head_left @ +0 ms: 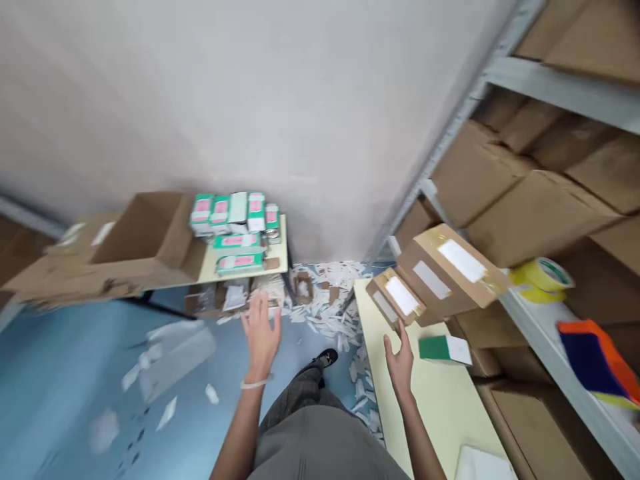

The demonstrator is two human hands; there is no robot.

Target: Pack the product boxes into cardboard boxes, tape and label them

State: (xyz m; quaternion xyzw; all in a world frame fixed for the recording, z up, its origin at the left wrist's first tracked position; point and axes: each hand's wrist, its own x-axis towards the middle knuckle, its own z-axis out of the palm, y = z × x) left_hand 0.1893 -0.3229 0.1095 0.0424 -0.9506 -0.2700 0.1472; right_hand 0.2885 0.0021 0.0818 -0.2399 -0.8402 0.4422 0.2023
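My left hand [263,331] is held out over the floor with its fingers spread and nothing in them. Beyond it, green and white boxes with pink labels [240,262] stand and lie on a small table [205,272]. My right hand [401,360] has its fingers apart above a pale yellow table [430,400]. Its fingertips are close to a small brown carton [397,298] with a white label; I cannot tell whether they touch. A larger labelled carton [450,270] stands behind that one, and a green and white box [445,349] lies to the right of the hand.
An open cardboard box [145,230] sits on the left. Metal shelving [565,87] full of brown cartons runs along the right, with yellow tape rolls [543,279] on one shelf. Paper scraps [333,300] litter the blue floor [190,413]. A white item [483,463] lies at the near table end.
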